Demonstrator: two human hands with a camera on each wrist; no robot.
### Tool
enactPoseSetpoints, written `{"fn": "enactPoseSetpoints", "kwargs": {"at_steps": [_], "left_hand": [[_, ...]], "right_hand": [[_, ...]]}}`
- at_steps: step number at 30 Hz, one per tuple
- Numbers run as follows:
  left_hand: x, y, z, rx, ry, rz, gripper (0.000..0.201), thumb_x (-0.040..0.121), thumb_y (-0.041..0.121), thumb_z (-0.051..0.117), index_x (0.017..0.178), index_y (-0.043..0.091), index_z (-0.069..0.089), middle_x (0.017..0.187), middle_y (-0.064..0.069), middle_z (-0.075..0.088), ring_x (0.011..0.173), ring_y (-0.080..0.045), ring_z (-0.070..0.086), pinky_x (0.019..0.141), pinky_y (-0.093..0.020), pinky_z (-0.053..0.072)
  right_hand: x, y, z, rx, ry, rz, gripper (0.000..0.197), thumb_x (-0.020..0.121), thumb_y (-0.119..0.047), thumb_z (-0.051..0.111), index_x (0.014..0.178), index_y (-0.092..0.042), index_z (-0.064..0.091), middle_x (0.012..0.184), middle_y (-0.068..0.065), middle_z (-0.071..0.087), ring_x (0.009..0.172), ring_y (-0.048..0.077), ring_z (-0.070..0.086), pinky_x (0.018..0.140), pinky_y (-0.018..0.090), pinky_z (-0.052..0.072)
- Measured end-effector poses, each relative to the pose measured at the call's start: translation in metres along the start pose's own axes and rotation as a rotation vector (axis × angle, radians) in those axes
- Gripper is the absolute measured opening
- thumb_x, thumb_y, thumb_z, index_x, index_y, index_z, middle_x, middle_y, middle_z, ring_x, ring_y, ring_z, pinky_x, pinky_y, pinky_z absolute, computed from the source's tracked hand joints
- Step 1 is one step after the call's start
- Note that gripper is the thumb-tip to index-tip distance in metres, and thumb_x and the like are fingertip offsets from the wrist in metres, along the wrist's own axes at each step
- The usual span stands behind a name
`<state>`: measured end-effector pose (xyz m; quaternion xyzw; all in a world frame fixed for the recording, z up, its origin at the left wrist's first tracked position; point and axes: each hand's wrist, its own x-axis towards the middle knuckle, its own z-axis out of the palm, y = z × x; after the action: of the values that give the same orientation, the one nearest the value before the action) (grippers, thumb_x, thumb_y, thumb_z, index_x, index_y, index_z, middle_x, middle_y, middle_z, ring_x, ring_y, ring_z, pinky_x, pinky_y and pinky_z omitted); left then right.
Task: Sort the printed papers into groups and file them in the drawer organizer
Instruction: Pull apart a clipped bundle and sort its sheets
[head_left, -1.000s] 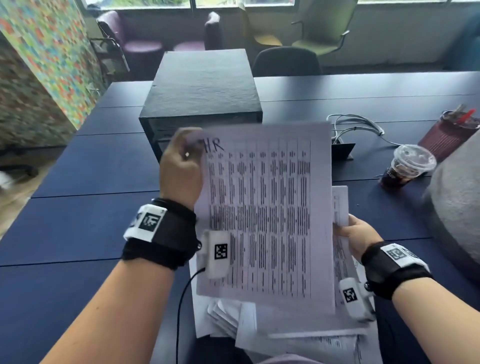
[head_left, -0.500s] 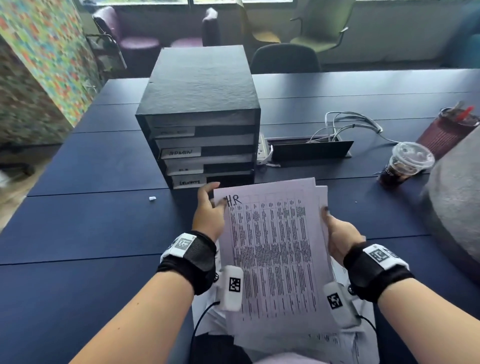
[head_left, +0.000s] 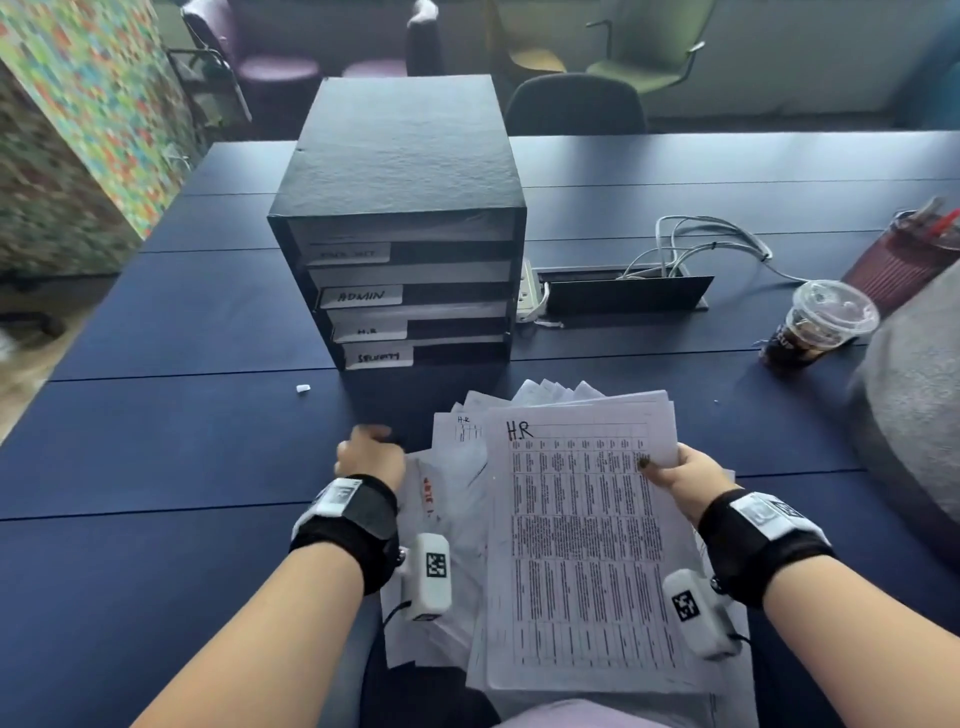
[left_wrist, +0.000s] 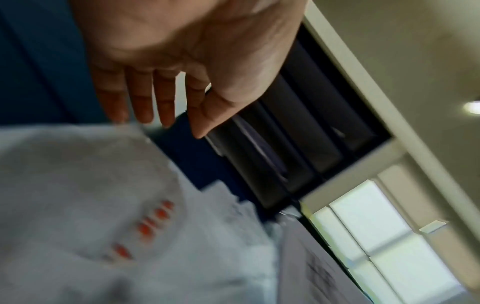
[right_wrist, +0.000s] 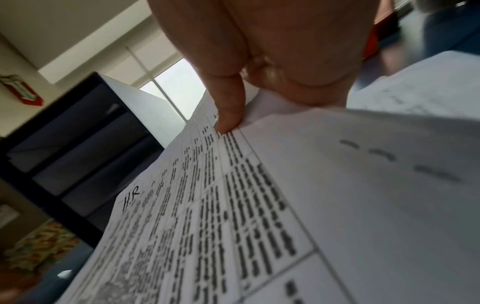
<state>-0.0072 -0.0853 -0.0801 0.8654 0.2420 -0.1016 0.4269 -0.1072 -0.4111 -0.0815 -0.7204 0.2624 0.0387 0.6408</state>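
My right hand (head_left: 675, 475) pinches a stack of printed sheets (head_left: 582, 545) by its right edge; the top sheet is a table headed "H.R" (right_wrist: 131, 198), with the thumb (right_wrist: 230, 107) pressed on it. More papers (head_left: 447, 499) lie loose on the table under and left of the stack, one with red writing (left_wrist: 148, 226). My left hand (head_left: 371, 457) hovers at the left edge of those papers, fingers (left_wrist: 145, 100) straight and holding nothing. The black drawer organizer (head_left: 405, 218) stands beyond, with labelled drawers including ADMIN (head_left: 361, 296) and H.R (head_left: 369, 331).
A dark blue table (head_left: 156, 441) carries an iced drink cup (head_left: 826, 322), a maroon cup with pens (head_left: 904, 260), white cables by a cable box (head_left: 623, 293), and a grey bulky thing (head_left: 914, 415) at the right. A small white scrap (head_left: 303, 388) lies left of the organizer. Chairs stand behind.
The H.R sheet came down from in front of my face onto the stack. My left hand let go of it and moved left; my right hand now holds the stack alone.
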Motion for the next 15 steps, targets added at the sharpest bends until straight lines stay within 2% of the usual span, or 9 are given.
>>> {"fn": "enactPoseSetpoints", "kwargs": {"at_steps": [3, 6, 7, 9, 10, 11, 12, 14, 15], "left_hand": [[0.009, -0.019, -0.012, 0.175, -0.001, -0.111, 0.036, 0.083, 0.013, 0.051, 0.118, 0.021, 0.056, 0.13, -0.014, 0.05, 0.121, -0.036, 0.046, 0.104, -0.036, 0.037], [0.005, -0.025, -0.011, 0.174, -0.048, -0.099, 0.04, 0.081, 0.018, 0.062, 0.12, 0.017, 0.053, 0.127, -0.013, 0.054, 0.116, -0.033, 0.051, 0.096, -0.032, 0.04], [0.003, -0.024, -0.01, 0.143, -0.08, -0.104, 0.046, 0.079, 0.02, 0.067, 0.122, 0.015, 0.051, 0.127, -0.012, 0.055, 0.115, -0.032, 0.053, 0.093, -0.031, 0.04], [0.0, -0.019, -0.008, 0.086, -0.157, -0.113, 0.059, 0.075, 0.021, 0.077, 0.126, 0.008, 0.052, 0.126, -0.011, 0.056, 0.115, -0.029, 0.054, 0.091, -0.029, 0.04], [-0.002, -0.017, -0.008, 0.092, -0.204, -0.106, 0.058, 0.074, 0.022, 0.079, 0.125, 0.006, 0.055, 0.121, -0.01, 0.059, 0.111, -0.028, 0.056, 0.088, -0.027, 0.041], [-0.004, -0.014, -0.008, 0.109, -0.255, -0.085, 0.052, 0.075, 0.023, 0.079, 0.12, 0.005, 0.06, 0.112, -0.01, 0.063, 0.102, -0.026, 0.059, 0.082, -0.025, 0.042], [-0.004, -0.013, -0.009, 0.114, -0.295, -0.056, 0.041, 0.076, 0.021, 0.078, 0.112, 0.006, 0.065, 0.099, -0.008, 0.065, 0.09, -0.023, 0.06, 0.075, -0.023, 0.042], [-0.005, -0.011, -0.011, 0.088, -0.318, 0.008, 0.019, 0.077, 0.016, 0.076, 0.092, 0.007, 0.069, 0.081, -0.005, 0.064, 0.071, -0.019, 0.057, 0.063, -0.023, 0.043], [-0.004, -0.01, -0.013, 0.092, -0.297, 0.065, 0.014, 0.077, 0.016, 0.076, 0.084, 0.006, 0.068, 0.076, -0.006, 0.063, 0.068, -0.02, 0.055, 0.06, -0.024, 0.042]], "right_hand": [[0.006, 0.017, -0.011, -0.038, 0.022, 0.034, 0.017, 0.079, -0.005, 0.069, 0.092, -0.009, 0.06, 0.084, 0.003, 0.065, 0.072, 0.006, 0.065, 0.082, 0.022, 0.052], [0.02, 0.039, -0.018, -0.109, 0.051, 0.083, 0.032, 0.062, -0.036, 0.084, 0.082, -0.019, 0.066, 0.095, 0.009, 0.07, 0.097, 0.028, 0.064, 0.098, 0.046, 0.044], [0.029, 0.052, -0.022, -0.133, 0.053, 0.085, 0.043, 0.054, -0.048, 0.085, 0.083, -0.021, 0.066, 0.097, 0.009, 0.071, 0.099, 0.03, 0.064, 0.099, 0.049, 0.044], [0.037, 0.063, -0.025, -0.163, 0.055, 0.088, 0.081, 0.025, -0.076, 0.076, 0.085, -0.022, 0.066, 0.096, 0.006, 0.072, 0.098, 0.028, 0.064, 0.097, 0.048, 0.045], [0.037, 0.062, -0.025, -0.155, 0.057, 0.088, 0.088, 0.019, -0.079, 0.073, 0.085, -0.022, 0.066, 0.096, 0.007, 0.072, 0.097, 0.028, 0.064, 0.096, 0.046, 0.045], [0.036, 0.06, -0.024, -0.133, 0.054, 0.096, 0.082, 0.024, -0.074, 0.078, 0.085, -0.02, 0.065, 0.097, 0.009, 0.071, 0.096, 0.028, 0.064, 0.096, 0.044, 0.045], [0.031, 0.051, -0.021, -0.12, 0.045, 0.109, 0.064, 0.039, -0.059, 0.085, 0.085, -0.019, 0.064, 0.098, 0.012, 0.07, 0.097, 0.029, 0.063, 0.098, 0.045, 0.044], [0.025, 0.042, -0.018, -0.132, 0.055, 0.111, 0.024, 0.069, -0.025, 0.08, 0.085, -0.018, 0.063, 0.1, 0.015, 0.069, 0.101, 0.032, 0.062, 0.101, 0.05, 0.042], [0.024, 0.042, -0.018, -0.138, 0.061, 0.115, 0.025, 0.069, -0.024, 0.08, 0.085, -0.018, 0.063, 0.099, 0.014, 0.069, 0.102, 0.033, 0.062, 0.1, 0.05, 0.042]]}}
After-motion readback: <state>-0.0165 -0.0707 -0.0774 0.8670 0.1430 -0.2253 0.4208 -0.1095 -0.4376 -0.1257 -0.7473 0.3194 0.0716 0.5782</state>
